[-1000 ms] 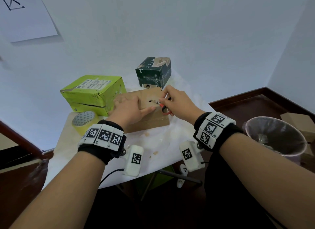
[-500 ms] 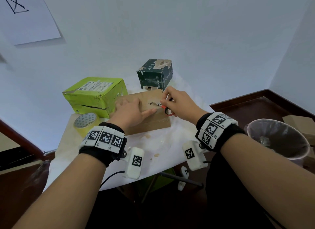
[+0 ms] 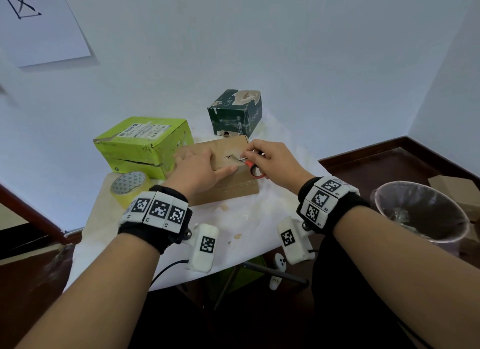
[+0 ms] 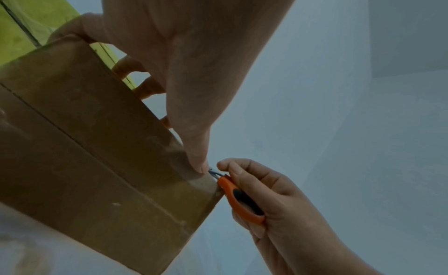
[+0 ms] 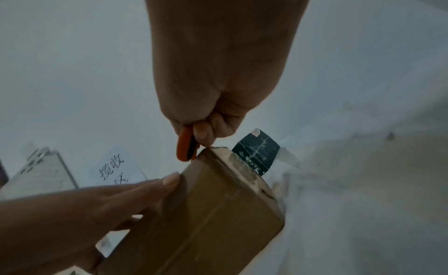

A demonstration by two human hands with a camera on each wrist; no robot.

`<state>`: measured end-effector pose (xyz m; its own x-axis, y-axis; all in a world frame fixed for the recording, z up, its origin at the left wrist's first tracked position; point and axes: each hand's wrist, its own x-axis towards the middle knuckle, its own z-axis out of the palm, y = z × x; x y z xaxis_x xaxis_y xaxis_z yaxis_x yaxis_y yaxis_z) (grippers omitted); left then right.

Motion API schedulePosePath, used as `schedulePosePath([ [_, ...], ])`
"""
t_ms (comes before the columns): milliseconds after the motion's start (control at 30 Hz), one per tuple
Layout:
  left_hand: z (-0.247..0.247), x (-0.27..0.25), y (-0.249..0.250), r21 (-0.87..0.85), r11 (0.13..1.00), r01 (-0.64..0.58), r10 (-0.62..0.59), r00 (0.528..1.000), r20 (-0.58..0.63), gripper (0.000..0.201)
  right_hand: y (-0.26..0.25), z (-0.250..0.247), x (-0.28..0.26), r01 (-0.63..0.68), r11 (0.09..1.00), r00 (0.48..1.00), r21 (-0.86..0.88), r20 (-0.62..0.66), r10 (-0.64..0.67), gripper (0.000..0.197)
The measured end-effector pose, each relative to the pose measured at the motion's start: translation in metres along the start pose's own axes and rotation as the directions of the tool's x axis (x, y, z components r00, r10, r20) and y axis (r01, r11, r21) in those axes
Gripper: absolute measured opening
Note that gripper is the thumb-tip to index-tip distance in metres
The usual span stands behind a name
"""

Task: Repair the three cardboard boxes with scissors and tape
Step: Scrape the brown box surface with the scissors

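My left hand [image 3: 200, 170] presses flat, fingers straight, on the brown box [image 3: 228, 185] on the table [image 3: 249, 218]. My right hand [image 3: 272, 161] grips orange scissors [image 3: 253, 167] at its torn top, probably trimming. Next I need the tape [image 3: 128, 186], lying beside the green box [image 3: 145, 141].

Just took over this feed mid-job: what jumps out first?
At table centre, the right hand grips orange-handled scissors at a tear in the brown cardboard box, which the left hand presses flat. Behind stand a split lime-green box and a scuffed dark green box; a tape roll lies front-left.
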<state>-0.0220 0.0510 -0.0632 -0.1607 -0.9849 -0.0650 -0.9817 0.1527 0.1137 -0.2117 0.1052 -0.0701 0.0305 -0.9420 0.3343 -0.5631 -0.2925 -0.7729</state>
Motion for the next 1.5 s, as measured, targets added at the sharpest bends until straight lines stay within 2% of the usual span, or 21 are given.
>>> schedulePosePath([
  [133,-0.001,0.001,-0.001,-0.003,1.0,-0.007,0.007,1.0,0.021,0.118,-0.006,-0.01,0.006,0.176,0.965,0.98,-0.194,0.125,-0.154,0.016],
  [233,-0.002,0.001,0.0,0.001,1.0,-0.008,0.008,1.0,0.014,0.113,-0.008,-0.015,0.012,0.248,0.91,0.959,-0.333,0.216,-0.182,0.019],
  [300,-0.001,0.002,-0.001,0.009,1.0,-0.007,0.007,1.0,0.01,0.106,-0.004,-0.014,0.011,0.183,0.948,0.977,-0.259,0.155,-0.147,0.018],
  [367,0.0,0.003,-0.002,0.012,1.0,-0.005,0.005,1.0,0.015,0.106,0.002,-0.009,0.008,0.074,0.992,0.995,-0.102,0.077,-0.066,0.017],
  [533,0.0,0.002,-0.001,0.035,0.999,-0.013,0.013,1.0,0.004,0.089,0.009,-0.002,0.002,-0.047,0.989,0.999,0.142,0.01,0.046,0.014],
  [700,-0.002,0.0,0.0,0.028,1.0,-0.009,0.009,1.0,0.002,0.088,0.009,-0.002,0.001,-0.133,0.938,0.989,0.32,-0.012,0.145,0.005],
  [900,-0.005,-0.004,0.002,0.04,0.999,-0.021,0.022,1.0,-0.015,0.08,0.01,0.003,-0.002,-0.218,0.796,0.965,0.565,0.002,0.263,0.005],
  [1000,-0.004,-0.003,0.002,0.038,0.999,-0.016,0.016,1.0,-0.008,0.082,0.011,0.004,-0.002,-0.236,0.747,0.96,0.622,0.031,0.278,0.005],
  [1167,-0.004,-0.003,0.001,0.06,0.998,-0.018,0.019,1.0,-0.023,0.082,0.014,0.008,-0.001,-0.236,0.718,0.959,0.655,0.039,0.28,0.009],
  [1500,-0.002,-0.006,0.001,0.031,1.0,0.004,-0.004,1.0,-0.012,0.086,0.012,0.004,0.001,-0.269,0.735,0.955,0.622,0.075,0.286,0.011],
])
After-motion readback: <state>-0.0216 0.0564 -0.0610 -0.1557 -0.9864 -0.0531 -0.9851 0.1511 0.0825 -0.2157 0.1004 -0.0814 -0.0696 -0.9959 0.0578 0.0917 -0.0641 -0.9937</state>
